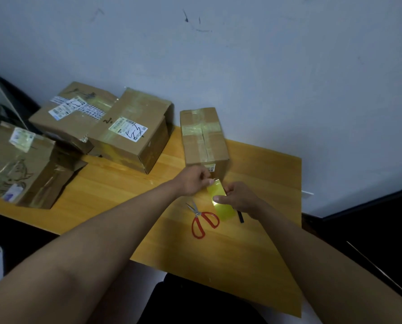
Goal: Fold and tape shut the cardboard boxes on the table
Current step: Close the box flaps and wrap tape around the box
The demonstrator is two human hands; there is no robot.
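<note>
Both hands, left hand [193, 181] and right hand [238, 198], pinch yellow tape [220, 202] by the small box [203, 136], already taped on top; its near end looks unfinished

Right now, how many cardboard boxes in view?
4. One by the hands; one left of it; one behind that, by the wall; one at the table's left edge. More may sit off-frame left.
</note>
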